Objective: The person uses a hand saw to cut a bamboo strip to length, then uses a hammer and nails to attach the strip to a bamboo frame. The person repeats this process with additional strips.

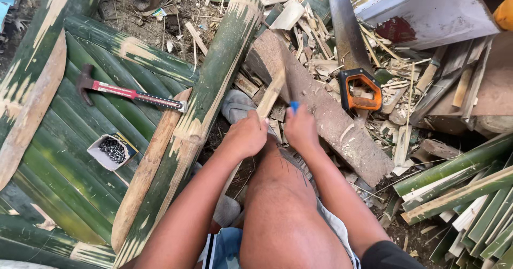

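On littered ground, the left hand point(247, 136) grips a pale split bamboo strip point(270, 95) against a rough wooden block point(326, 117) while the right hand point(301, 129) clasps a blue-handled tool point(294, 106), seemingly mid-shaving; steadiness matters next.

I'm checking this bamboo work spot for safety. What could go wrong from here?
The right hand grips a blue-handled tool right beside the left hand, which holds a bamboo strip; a slip might cut the fingers or the bare knee just below. The handsaw lies unguarded among the scraps nearby, easy to brush. The open box of nails could tip and scatter underfoot.
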